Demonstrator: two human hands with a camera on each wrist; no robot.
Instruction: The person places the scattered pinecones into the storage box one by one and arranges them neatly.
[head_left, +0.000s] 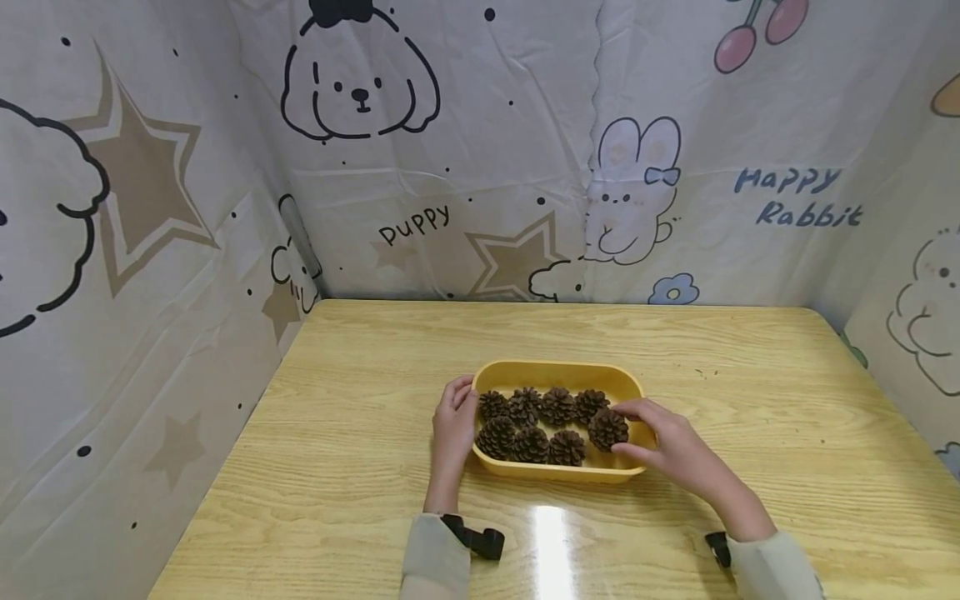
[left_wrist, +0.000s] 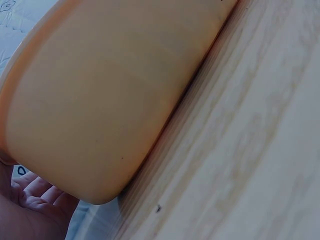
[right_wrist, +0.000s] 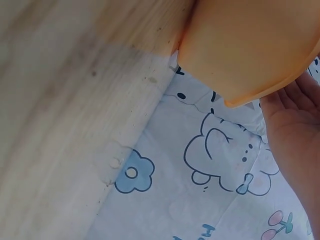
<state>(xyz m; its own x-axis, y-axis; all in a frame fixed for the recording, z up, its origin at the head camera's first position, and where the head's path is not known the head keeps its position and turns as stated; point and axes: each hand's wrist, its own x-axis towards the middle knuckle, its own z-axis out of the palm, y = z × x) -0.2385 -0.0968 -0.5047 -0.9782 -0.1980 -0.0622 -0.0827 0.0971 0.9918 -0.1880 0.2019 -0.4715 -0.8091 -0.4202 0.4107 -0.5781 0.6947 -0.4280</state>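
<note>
A yellow plastic tub (head_left: 558, 472) with rounded corners stands on the table and contains several brown pine cones (head_left: 531, 445). At the tub's left end, my left hand (head_left: 453, 425) holds the rim with the thumb, its fingers against the outer end wall; part of this hand (left_wrist: 42, 207) shows in the left wrist view. Reaching over the right end, my right hand (head_left: 682, 446) holds a pine cone (head_left: 608, 429) between thumb and fingers. The right wrist view shows only the tub's outside (right_wrist: 245, 50) and part of that hand (right_wrist: 295, 117); the cone is hidden there.
The wood-grain table (head_left: 360, 467) reaches back to a printed cloth (head_left: 480, 150), which also hangs at the left and right sides. Small dark crumbs lie on the table right of the tub. Black straps (head_left: 474, 537) are worn at both wrists.
</note>
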